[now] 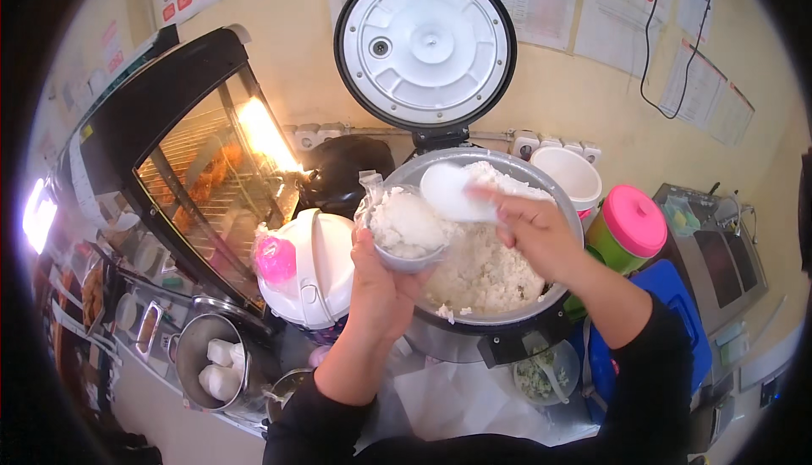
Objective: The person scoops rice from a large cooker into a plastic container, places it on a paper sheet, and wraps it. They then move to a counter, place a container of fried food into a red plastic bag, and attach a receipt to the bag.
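My left hand (382,290) holds a small bowl (411,263) lined with clear plastic (369,186) and heaped with white rice (403,221). In my right hand (539,230) is a white rice paddle (444,189), blurred and held just beside the heap; whether the two touch I cannot tell. Both hands are above a large rice cooker (576,230), whose pot contains loose cooked rice (488,268). Its round metal-lined lid (425,53) stands raised at the back. A few grains cling to the pot's front rim.
Left are a lit food warmer (209,167), a white-lidded rice cooker (330,256) and a metal pot (190,370) with white bundles. Right are a white tub (568,176), a pink-lidded green container (634,221) and a blue container (672,319). Paper (457,395) and a vegetable bowl (545,373) lie in front.
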`<state>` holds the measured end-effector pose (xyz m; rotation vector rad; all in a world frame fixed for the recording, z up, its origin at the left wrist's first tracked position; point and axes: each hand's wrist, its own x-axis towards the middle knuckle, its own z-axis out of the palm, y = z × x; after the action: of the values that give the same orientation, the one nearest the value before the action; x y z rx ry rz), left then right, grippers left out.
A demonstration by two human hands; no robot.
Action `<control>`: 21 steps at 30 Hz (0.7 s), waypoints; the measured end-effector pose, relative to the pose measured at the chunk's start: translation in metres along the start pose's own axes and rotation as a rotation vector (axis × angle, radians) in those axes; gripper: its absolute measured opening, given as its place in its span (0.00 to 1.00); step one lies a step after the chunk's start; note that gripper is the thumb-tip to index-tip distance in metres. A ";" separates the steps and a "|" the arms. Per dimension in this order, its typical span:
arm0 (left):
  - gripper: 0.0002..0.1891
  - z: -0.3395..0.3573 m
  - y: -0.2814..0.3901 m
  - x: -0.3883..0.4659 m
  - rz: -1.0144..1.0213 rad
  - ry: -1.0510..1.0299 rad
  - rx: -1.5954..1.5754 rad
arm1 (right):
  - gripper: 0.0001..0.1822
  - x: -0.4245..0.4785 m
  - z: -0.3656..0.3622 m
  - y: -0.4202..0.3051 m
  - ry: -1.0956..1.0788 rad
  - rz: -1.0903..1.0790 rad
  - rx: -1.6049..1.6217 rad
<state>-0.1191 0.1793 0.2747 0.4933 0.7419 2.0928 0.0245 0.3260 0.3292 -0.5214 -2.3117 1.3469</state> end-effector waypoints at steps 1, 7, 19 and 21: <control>0.30 0.000 -0.003 -0.001 0.000 -0.008 0.010 | 0.24 -0.002 0.008 0.008 -0.010 -0.070 0.025; 0.25 0.004 -0.006 -0.016 0.086 0.013 0.185 | 0.24 -0.005 0.028 0.007 -0.085 -0.263 -0.255; 0.34 -0.008 0.004 -0.116 -0.065 0.097 0.125 | 0.23 -0.047 -0.011 0.012 0.445 -0.411 -1.168; 0.36 -0.011 -0.004 -0.135 -0.122 0.123 0.141 | 0.19 -0.060 -0.008 0.009 0.523 -0.455 -1.036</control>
<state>-0.0461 0.0670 0.2525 0.3873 0.9718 1.9789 0.0807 0.3050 0.3151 -0.4943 -2.2891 -0.2538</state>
